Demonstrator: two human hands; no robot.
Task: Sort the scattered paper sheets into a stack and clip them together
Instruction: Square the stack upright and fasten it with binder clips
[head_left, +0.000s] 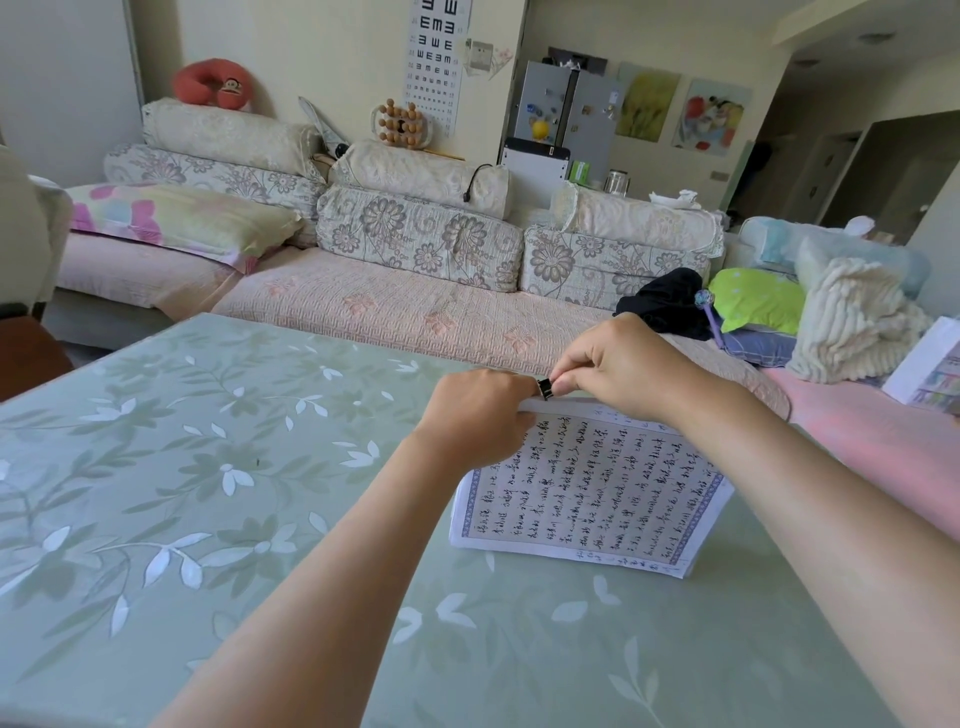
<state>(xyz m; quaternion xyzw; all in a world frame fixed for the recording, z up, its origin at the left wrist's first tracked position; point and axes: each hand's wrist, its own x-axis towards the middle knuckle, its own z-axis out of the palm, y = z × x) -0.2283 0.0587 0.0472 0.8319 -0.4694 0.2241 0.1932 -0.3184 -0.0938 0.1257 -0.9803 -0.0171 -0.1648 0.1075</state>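
Our right hand (621, 364) pinches the little black clip (545, 388) at the top edge of the stack (592, 488). The fingers are curled tight on it. We cannot tell if the clip's mouth already bites the sheets.

Our left hand (475, 415) is just beside the clip, at the top left corner of the stack. Its fingers curl round the paper and hold that edge up. The stack leans, with its top edge up in our hands and its bottom edge resting on the green table (208, 467). We see no loose sheets around the stack. Past the stack is the pink sofa (389, 312).

Here is what we think could go wrong. The clip is small and springy, so if our fingers slip it may snap shut or jump away from the stack. If the mouth does not open wide enough, it may grab only the front sheets and miss the back ones. If our left hand lets go too soon, the sheets may slide apart at the bottom edge, and then the clip holds a crooked stack.
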